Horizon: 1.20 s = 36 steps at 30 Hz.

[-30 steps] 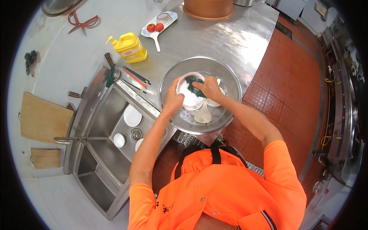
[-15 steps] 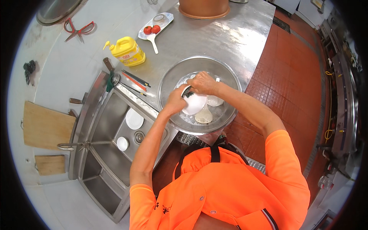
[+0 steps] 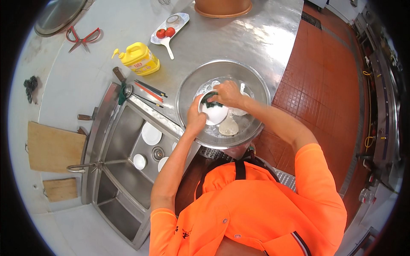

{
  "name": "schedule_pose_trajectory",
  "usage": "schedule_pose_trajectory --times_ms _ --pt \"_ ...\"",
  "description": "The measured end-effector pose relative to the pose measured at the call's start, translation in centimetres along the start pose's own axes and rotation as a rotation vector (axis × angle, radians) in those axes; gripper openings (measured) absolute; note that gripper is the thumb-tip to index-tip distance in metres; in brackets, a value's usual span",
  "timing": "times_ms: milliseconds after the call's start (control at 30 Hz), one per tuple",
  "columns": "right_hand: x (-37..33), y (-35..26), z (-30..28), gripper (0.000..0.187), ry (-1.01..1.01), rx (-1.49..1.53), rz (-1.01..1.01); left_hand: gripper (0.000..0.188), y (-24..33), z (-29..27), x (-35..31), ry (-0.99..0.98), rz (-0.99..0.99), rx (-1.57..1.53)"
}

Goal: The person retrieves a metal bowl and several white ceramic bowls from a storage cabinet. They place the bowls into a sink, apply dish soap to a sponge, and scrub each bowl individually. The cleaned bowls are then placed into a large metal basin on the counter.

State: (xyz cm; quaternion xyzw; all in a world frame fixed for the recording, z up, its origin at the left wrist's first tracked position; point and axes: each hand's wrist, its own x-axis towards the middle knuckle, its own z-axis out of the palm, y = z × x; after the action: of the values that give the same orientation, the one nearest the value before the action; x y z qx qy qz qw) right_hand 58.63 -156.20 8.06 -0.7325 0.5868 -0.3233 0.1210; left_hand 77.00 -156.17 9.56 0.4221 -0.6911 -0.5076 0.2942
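Note:
Over a wide metal basin (image 3: 256,81) of soapy water, my left hand (image 3: 196,116) grips the left rim of a white bowl (image 3: 217,116). The bowl is tilted so that its inside shows. My right hand (image 3: 229,94) presses a dark green scouring pad (image 3: 211,103) against the inside, its fingers closed around it. Below the bowl lies a pale, rounded spoon-like utensil (image 3: 229,126) in the basin. Another white piece (image 3: 242,88) with a narrow handle stands out of the suds beside my right wrist, partly hidden by my forearm.
Left of the basin is a steel sink (image 3: 121,128) holding several white dishes, including a plate (image 3: 151,133). Chopsticks (image 3: 149,91), a yellow pump jug (image 3: 140,59) and a tray (image 3: 181,26) with two tomatoes are on the counter. A large copper-coloured pot (image 3: 223,7) stands behind.
The bowl has turned more open toward me, showing more of the scouring pad inside. My right hand has shifted slightly, and more dishes in the sink have come out from behind my left arm.

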Motion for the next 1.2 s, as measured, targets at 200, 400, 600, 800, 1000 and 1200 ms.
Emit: schedule_pose_trajectory --times_ms 200,400,600,800,1000,1200 --pt "1.9 -1.4 -1.1 0.036 -0.285 -0.299 -0.493 0.059 -0.4 -0.1 0.6 -0.285 -0.203 0.078" --pt "-1.2 -0.5 1.0 0.034 0.007 0.084 0.29 0.06 -0.1 -0.2 1.3 0.065 -0.226 -0.255" --pt "-4.9 -5.8 3.3 0.029 0.006 1.11 1.151 0.06 -1.6 2.0 0.6 0.375 -0.055 -0.218" --pt "-6.5 -0.1 -0.1 0.024 -0.455 0.531 0.494 0.057 -2.8 -0.6 0.7 0.204 -0.171 -0.053" --pt "-7.1 0.4 -2.6 0.023 -0.81 -0.398 0.16 0.05 0.0 -1.0 0.8 0.09 -0.333 0.155" --pt "-6.9 1.4 -0.4 0.021 -0.673 -0.117 0.18 0.049 -0.5 -0.1 1.2 0.002 -0.4 0.391"
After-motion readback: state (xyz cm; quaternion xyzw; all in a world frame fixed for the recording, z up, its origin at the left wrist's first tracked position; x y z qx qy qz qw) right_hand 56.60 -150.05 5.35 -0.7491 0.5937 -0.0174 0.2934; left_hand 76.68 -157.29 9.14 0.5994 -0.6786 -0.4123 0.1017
